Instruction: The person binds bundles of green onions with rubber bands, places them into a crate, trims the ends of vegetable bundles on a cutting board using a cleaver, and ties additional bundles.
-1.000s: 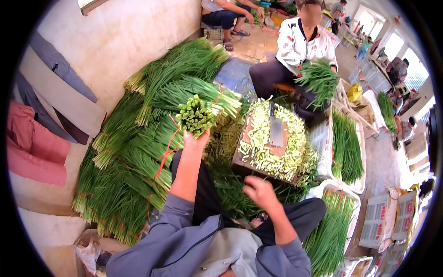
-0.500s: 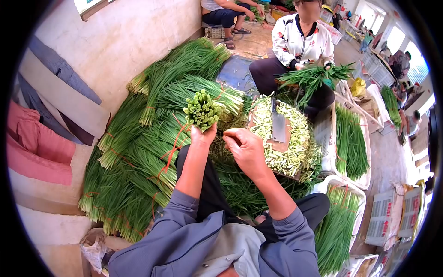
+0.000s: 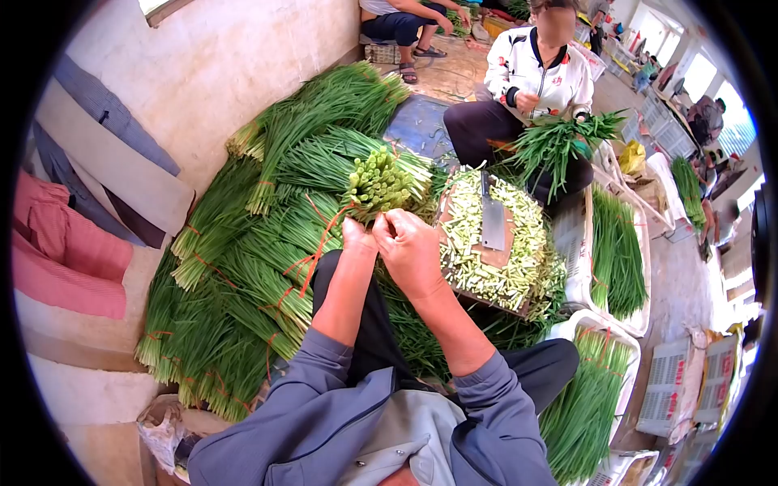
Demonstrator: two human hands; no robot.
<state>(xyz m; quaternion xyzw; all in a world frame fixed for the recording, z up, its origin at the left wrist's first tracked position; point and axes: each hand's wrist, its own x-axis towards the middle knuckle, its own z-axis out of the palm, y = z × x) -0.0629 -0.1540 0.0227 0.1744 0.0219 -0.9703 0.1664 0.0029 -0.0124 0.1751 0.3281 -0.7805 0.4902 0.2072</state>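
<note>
A bundle of garlic chives (image 3: pixel 378 180) stands with its pale cut stem ends toward me. My left hand (image 3: pixel 357 235) is closed around it from below, most of its fingers hidden. An orange string (image 3: pixel 322 247) runs down beside that hand. My right hand (image 3: pixel 410 253) is curled in a pinch against my left hand, just under the stem ends; what its fingertips hold is hidden. To its right lies a round chopping board (image 3: pixel 493 257) covered in chopped stem ends (image 3: pixel 525 271), with a cleaver (image 3: pixel 492 220) resting on it.
Tied chive bundles (image 3: pixel 235 275) are heaped on my left along the wall. White crates (image 3: pixel 630 356) with more chives (image 3: pixel 587 397) stand on my right. Opposite sits a person (image 3: pixel 539 81) with greens on the lap. Clothes (image 3: pixel 69 243) hang at far left.
My right hand has moved left and up to meet my left hand. The bundle has shifted right and tilted. The person opposite has raised one hand from the greens.
</note>
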